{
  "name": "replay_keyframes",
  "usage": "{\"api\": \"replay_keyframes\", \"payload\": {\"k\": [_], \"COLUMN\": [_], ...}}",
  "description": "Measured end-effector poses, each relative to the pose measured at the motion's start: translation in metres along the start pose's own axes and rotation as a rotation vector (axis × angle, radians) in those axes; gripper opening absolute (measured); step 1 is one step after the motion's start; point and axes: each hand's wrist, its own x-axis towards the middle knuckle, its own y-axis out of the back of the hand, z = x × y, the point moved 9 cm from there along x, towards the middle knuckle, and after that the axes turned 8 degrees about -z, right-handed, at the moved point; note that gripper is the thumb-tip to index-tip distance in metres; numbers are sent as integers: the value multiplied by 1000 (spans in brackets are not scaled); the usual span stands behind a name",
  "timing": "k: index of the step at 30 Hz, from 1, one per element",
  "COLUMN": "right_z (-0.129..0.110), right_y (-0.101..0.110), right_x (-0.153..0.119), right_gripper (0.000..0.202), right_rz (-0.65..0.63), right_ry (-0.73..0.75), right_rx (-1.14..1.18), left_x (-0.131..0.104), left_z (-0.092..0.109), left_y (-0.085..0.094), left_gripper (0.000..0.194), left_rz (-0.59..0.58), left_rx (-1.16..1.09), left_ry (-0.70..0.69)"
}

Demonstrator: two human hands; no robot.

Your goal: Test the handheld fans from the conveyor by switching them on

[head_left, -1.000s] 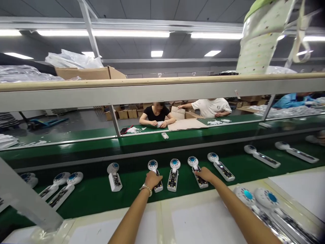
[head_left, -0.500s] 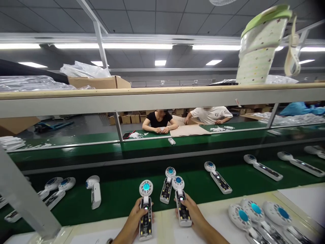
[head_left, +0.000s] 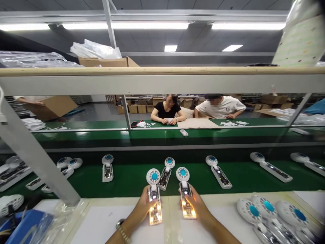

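My left hand (head_left: pixel 144 206) is wrapped round a white device (head_left: pixel 155 213) with a round vented head and a blue centre, its thumb on the exposed circuit board. A similar device (head_left: pixel 187 203) is held in my right hand (head_left: pixel 195 205), the thumb also lying on its board. Yellow-orange lights glow on both boards. Both devices stand roughly upright, heads away from me, apart from each other. Just behind the left one, another device (head_left: pixel 165 178) lies on the green belt (head_left: pixel 127 183).
More devices lie along the belt, including one (head_left: pixel 108 171) at left and one (head_left: pixel 220 176) at right. Several devices (head_left: pixel 254 211) rest at the near right. A slanted metal post (head_left: pixel 43 156) and a blue bin (head_left: pixel 22 227) are at left. Two people sit across the belt.
The boards in both my hands now glow yellow-orange. The view has tilted down and shifted left. On the belt, the left device now shows its circuit board.
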Motion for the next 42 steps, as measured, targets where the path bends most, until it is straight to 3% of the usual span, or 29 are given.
{"api": "replay_keyframes", "payload": {"k": [6,15,22,29,42], "right_z": [6,2,6,5,10], "right_y": [5,-1,-2,-4,-2], "right_x": [-3,-5,-6,-6,-4], "right_gripper": [66,70,73,88,92], "right_rz": [36,15,19,-65,-94], "right_ry": [-48,-40,-82,8,-9], "right_rx": [-44,-52,-25,-42,-49], "left_x": [-3,-1,0,4,-2], "left_z": [-1,0,-6,-13,-1], "left_y": [-3,-1,2,8,-4], "left_gripper": [55,50,61,66,60], "left_rz": [-17,-8,-2,-63,-110], "left_rx": [14,-69,-32,35,33], "left_ry": [24,-83,-50,-88,-44]}}
